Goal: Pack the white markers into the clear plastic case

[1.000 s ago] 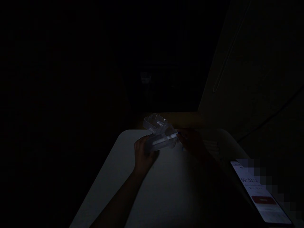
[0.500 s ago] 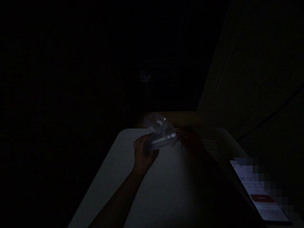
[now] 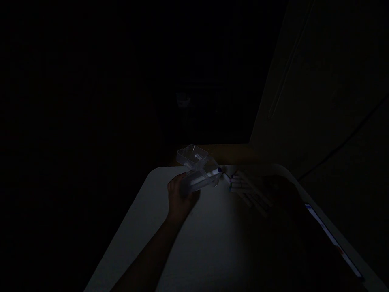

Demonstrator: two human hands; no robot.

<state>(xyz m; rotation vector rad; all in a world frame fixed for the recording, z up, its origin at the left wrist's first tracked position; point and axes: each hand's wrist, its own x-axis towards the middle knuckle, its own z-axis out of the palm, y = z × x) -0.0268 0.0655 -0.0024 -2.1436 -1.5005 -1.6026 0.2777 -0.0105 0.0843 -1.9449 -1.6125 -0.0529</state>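
Note:
The scene is very dark. My left hand (image 3: 179, 196) grips a clear plastic case (image 3: 197, 182) near the far edge of the white table (image 3: 209, 247), with the case's lid (image 3: 192, 156) hinged open and up. A white marker with a blue cap (image 3: 211, 174) lies in the case, its tip poking out to the right. Several white markers (image 3: 247, 190) lie side by side on the table just right of the case. My right hand (image 3: 281, 188) is a dim shape over the right ends of those markers; its fingers are too dark to make out.
A phone with a lit screen (image 3: 332, 240) lies at the table's right edge. A wall panel (image 3: 319, 101) rises on the right. Beyond the table, everything is in darkness.
My right hand has drawn back to the right, away from the case, leaving the blue-capped marker in it. The markers on the table now show. My left hand keeps its grip.

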